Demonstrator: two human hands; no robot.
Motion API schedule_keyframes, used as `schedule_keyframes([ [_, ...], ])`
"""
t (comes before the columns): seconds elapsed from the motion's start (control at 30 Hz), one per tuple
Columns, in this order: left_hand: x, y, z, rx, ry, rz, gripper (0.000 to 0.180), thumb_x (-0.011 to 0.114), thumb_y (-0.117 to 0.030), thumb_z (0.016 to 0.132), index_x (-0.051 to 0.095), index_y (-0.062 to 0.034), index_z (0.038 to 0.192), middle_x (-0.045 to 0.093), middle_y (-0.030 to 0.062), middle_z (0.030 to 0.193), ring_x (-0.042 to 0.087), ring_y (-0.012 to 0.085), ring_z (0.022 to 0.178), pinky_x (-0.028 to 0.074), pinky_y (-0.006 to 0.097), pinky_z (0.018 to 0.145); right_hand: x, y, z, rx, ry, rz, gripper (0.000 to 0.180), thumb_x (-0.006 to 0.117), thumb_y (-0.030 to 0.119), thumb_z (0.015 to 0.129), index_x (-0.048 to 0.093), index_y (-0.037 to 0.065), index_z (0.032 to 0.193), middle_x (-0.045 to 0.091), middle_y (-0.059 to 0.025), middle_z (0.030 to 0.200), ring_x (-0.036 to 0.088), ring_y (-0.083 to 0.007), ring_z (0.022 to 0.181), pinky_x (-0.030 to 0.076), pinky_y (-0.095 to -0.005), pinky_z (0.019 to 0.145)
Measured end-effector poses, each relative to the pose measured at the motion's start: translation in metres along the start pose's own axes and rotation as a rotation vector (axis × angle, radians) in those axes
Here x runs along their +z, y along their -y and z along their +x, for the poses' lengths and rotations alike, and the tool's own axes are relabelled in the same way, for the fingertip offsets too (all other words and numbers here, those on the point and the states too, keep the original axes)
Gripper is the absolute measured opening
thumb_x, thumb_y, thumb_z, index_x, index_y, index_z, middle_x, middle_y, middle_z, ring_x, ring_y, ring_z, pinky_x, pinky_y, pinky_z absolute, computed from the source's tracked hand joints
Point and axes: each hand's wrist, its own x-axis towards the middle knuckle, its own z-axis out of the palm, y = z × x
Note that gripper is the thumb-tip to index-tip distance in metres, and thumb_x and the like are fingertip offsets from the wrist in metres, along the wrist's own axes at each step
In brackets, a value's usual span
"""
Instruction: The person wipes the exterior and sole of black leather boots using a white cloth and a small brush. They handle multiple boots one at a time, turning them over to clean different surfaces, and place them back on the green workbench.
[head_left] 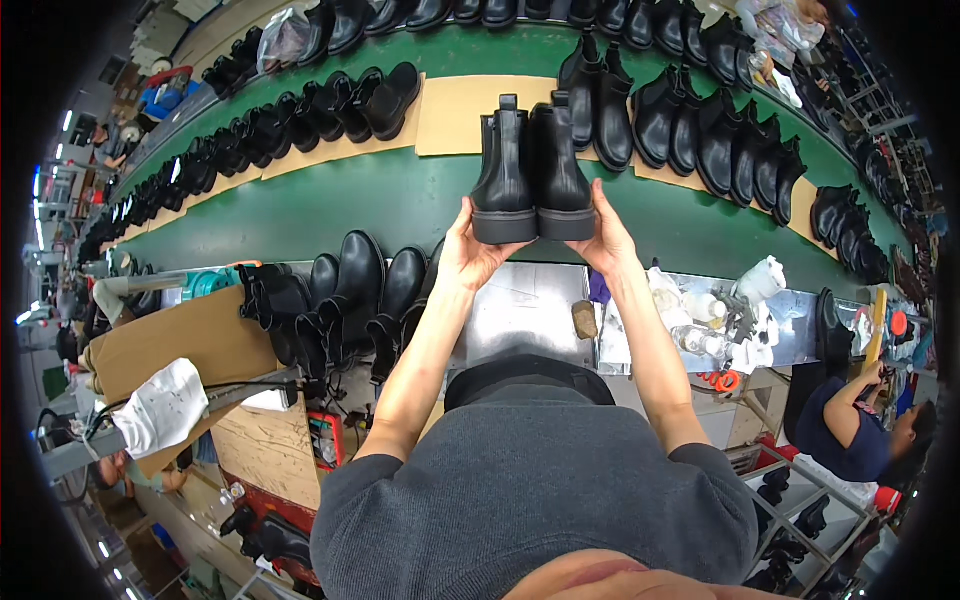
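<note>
Dark gray knit shirt (530, 480) sits closest; bare arms (424, 375) reach forward, left hand (472, 252) and right hand (610, 243) holding two shiny black ankle boots (508, 175) side by side.

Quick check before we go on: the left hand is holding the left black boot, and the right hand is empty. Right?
Not quite: the right hand isn't empty. The head view shows it holding the right black boot, while the left hand holds the left black boot.
</note>
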Motion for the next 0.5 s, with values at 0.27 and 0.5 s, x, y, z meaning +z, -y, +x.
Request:
schedule_keyframes([
  [0.27, 0.001, 0.003, 0.003, -0.018, -0.127, -0.038, 0.066, 0.053, -0.047, 0.093, 0.037, 0.0019, 0.135, 0.043, 0.0305, 0.132, 0.042, 0.0465, 0.125, 0.039, 0.066, 0.101, -0.004, 0.0, 0.0, 0.092, -0.134, -0.012, 0.044, 0.076, 0.052, 0.076, 0.062, 0.017, 0.099, 0.061, -0.0003, 0.096, 0.055, -0.0175, 0.089, 0.048, -0.0368, 0.08],
  [0.5, 0.003, 0.003, 0.002, -0.043, -0.235, -0.11, 0.061, 0.049, -0.048, 0.095, 0.036, -0.0028, 0.134, 0.042, 0.028, 0.132, 0.041, 0.0456, 0.126, 0.038, 0.068, 0.099, 0.0, -0.002, -0.001, 0.095, -0.173, -0.038, 0.046, 0.079, 0.056, 0.071, 0.061, 0.019, 0.093, 0.057, -0.0031, 0.091, 0.054, -0.0179, 0.081, 0.049, -0.0354, 0.074],
])
